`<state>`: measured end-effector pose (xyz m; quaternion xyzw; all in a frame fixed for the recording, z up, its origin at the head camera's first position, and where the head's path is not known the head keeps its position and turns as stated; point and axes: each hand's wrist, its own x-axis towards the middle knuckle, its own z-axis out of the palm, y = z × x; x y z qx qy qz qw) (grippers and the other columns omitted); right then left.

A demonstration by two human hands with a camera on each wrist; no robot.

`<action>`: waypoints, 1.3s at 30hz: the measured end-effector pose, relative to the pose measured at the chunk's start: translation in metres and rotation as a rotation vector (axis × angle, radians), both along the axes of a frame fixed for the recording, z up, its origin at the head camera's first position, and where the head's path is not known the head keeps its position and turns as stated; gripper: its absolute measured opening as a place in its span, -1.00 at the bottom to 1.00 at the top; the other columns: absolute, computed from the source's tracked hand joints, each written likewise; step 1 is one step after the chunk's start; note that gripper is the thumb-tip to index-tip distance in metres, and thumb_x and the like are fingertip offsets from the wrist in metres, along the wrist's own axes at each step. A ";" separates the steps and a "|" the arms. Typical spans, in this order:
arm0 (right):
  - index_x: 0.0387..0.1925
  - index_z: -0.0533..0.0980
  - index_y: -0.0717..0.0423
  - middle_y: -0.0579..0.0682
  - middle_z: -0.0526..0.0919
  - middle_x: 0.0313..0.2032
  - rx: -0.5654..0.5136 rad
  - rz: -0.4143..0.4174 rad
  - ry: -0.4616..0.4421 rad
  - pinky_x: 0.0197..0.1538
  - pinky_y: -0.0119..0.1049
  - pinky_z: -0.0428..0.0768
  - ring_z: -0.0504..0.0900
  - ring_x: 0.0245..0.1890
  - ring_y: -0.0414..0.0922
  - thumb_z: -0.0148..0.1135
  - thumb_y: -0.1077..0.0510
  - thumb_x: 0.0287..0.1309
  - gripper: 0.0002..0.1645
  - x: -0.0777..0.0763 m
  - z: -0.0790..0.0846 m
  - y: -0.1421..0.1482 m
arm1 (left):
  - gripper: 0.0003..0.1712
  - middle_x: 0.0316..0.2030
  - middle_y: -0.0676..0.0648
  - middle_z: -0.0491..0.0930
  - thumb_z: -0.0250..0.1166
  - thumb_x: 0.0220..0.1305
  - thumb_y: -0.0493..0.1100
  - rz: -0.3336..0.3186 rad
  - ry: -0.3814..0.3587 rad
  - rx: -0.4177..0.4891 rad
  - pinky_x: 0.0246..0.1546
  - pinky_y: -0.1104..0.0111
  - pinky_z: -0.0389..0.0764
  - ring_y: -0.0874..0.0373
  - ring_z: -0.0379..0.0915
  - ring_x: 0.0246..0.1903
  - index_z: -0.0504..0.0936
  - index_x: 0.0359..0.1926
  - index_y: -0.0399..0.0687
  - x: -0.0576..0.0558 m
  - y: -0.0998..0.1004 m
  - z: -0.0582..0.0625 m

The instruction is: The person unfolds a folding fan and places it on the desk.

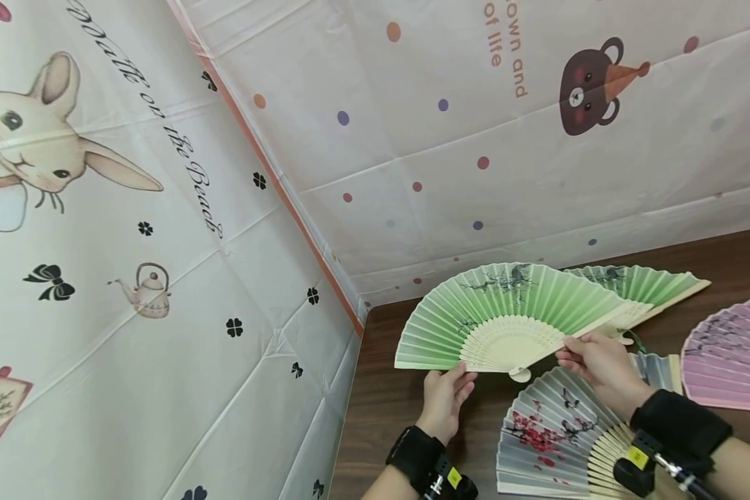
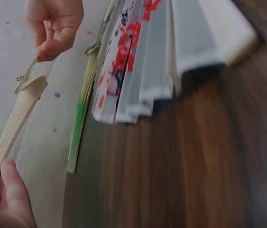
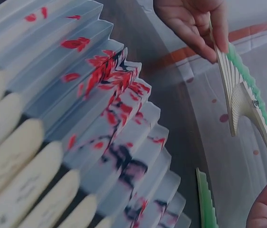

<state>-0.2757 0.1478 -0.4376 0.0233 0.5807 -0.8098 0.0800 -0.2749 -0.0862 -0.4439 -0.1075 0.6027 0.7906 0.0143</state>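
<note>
A green folding fan [image 1: 506,295] with a dark branch print is spread wide between both hands, raised above the table. My left hand [image 1: 445,403] pinches its left outer stick. At the right outer stick, my right hand [image 1: 606,368] grips with thumb and fingers. The pale pivot end [image 1: 520,375] points down between the hands. Both wrist views show the fan [image 2: 17,118] nearly edge-on. Beneath the right forearm lies a grey-blue fan [image 1: 546,437] with red blossoms, partly hidden by the arm. Its ribs [image 3: 24,175] show large in the right wrist view.
Another spread green fan [image 1: 653,288] lies behind the held one, against the back of the brown wooden table [image 1: 375,389]. A pink fan [image 1: 734,357] lies at the right edge. Printed cloths [image 1: 412,104] hang behind and to the left.
</note>
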 end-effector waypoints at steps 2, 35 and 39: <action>-0.32 0.33 0.14 -0.20 0.53 -0.53 0.041 0.006 0.009 -0.35 -0.55 0.53 0.53 -0.49 -0.36 -0.12 0.14 0.27 -0.85 -0.003 0.002 -0.006 | -0.64 -0.42 -0.02 0.52 0.21 0.12 -0.18 -0.003 -0.005 -0.011 -0.30 0.44 0.55 0.24 0.54 -0.42 0.36 -0.10 -0.27 0.002 -0.008 0.000; -0.46 0.35 0.27 -0.07 0.47 -0.64 0.140 0.153 -0.118 -0.54 -0.50 0.52 0.49 -0.66 -0.31 -0.07 0.33 0.16 -0.89 -0.010 -0.015 -0.085 | -0.48 -0.36 -0.05 0.57 0.07 0.21 -0.09 0.031 -0.189 -0.117 -0.33 0.51 0.53 0.29 0.54 -0.36 0.22 0.02 -0.43 0.063 -0.106 -0.017; -0.40 0.35 0.35 -0.05 0.48 -0.63 0.163 0.152 -0.148 -0.54 -0.49 0.52 0.49 -0.65 -0.29 -0.06 0.34 0.14 -0.91 -0.010 -0.016 -0.089 | -0.49 -0.37 -0.04 0.57 0.04 0.23 -0.07 0.020 -0.216 -0.101 -0.32 0.51 0.54 0.30 0.54 -0.38 0.22 0.01 -0.42 0.071 -0.110 -0.020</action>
